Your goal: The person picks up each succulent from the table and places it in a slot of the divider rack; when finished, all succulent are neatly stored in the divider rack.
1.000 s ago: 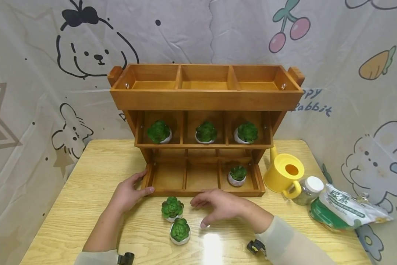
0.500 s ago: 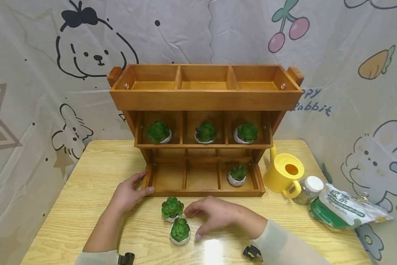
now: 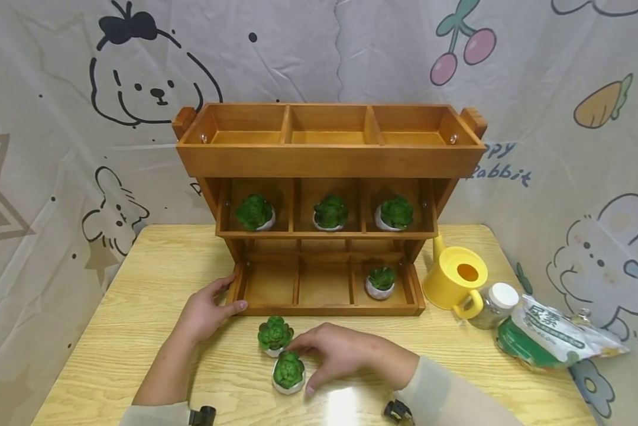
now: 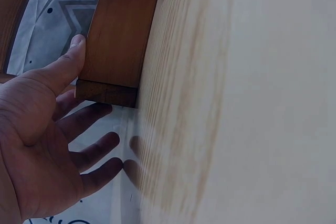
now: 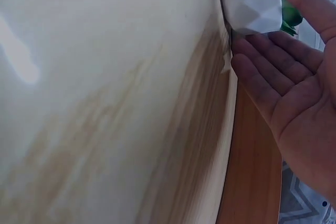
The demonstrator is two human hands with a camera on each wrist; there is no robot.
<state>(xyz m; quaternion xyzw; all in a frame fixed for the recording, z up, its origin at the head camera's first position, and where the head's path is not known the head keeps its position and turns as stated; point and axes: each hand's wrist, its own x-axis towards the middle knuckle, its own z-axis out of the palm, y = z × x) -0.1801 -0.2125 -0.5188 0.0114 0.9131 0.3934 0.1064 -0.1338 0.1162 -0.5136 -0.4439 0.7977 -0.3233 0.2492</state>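
Fingers of my right hand (image 3: 342, 349) were loosely side by side, the thumb well apart, so that the nearer potted plant (image 3: 288, 373) stood upright in the gap. I judge that gap suited the round white pot, leaving room for thumb and fingers on either side; whether skin met pot, I could not tell. Just past those fingertips sat the second potted plant (image 3: 275, 334), so near its neighbour that there was little room between them, probably why my hand lay to the right of both.

My left hand (image 3: 207, 310) rested at the near left corner of the bottom tray (image 3: 276, 310), thumb on the wood, the other fingers spread along and past its end. That light touch likely steadied the wooden stand (image 3: 329, 161).

Ahead and right of my right fingers, a small potted plant (image 3: 381, 283) sat in the tray's right compartment; higher beyond them, three more plants (image 3: 331, 212) had one compartment each, the dividers presumably stopping any sliding. The yellow watering can (image 3: 454, 278) stood farther right, seemingly out of my fingers' way.
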